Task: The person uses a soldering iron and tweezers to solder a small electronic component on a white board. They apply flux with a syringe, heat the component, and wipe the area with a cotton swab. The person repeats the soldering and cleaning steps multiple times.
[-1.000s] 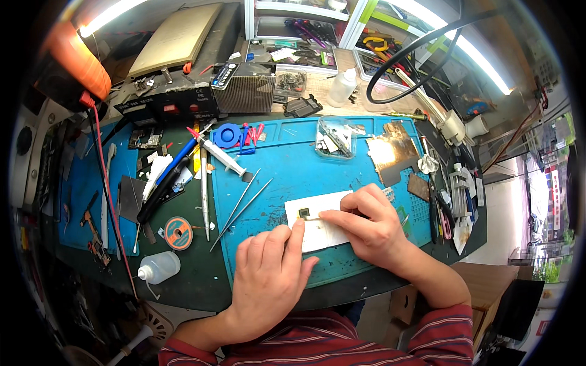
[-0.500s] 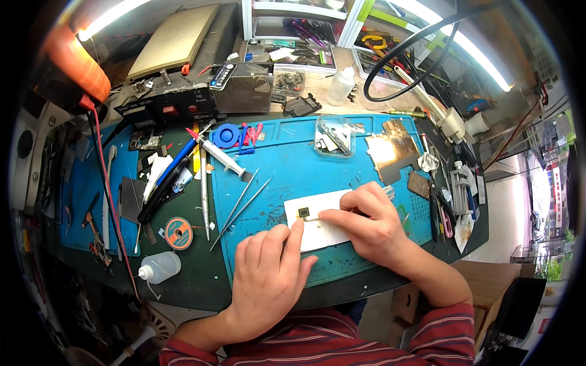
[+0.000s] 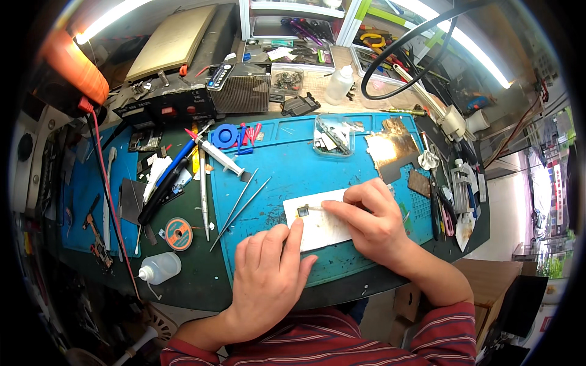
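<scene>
A small square black chip (image 3: pixel 303 211) lies near the left end of a white pad (image 3: pixel 329 236) on the blue work mat (image 3: pixel 278 160). My left hand (image 3: pixel 266 263) rests palm down with its fingers stretched out, the index fingertip at the chip's lower edge. Over the pad's right part, my right hand (image 3: pixel 373 221) is closed in a pinch around what looks like a cotton swab (image 3: pixel 314 208). Its pale tip reaches the chip's upper right edge; the rest is mostly hidden by the fingers.
Two tweezers (image 3: pixel 240 210) lie left of the pad, near a syringe (image 3: pixel 223 157), a solder wick spool (image 3: pixel 178 234) and a squeeze bottle (image 3: pixel 160 268). Beyond the pad stand a clear box (image 3: pixel 334 137) of parts and a copper-coloured plate (image 3: pixel 390 146). Pliers and scissors (image 3: pixel 441 213) lie right.
My right hand has shifted slightly up and right, and the swab tip now sits at the chip's upper right edge. The chip's face looks brighter. My left hand stays in place.
</scene>
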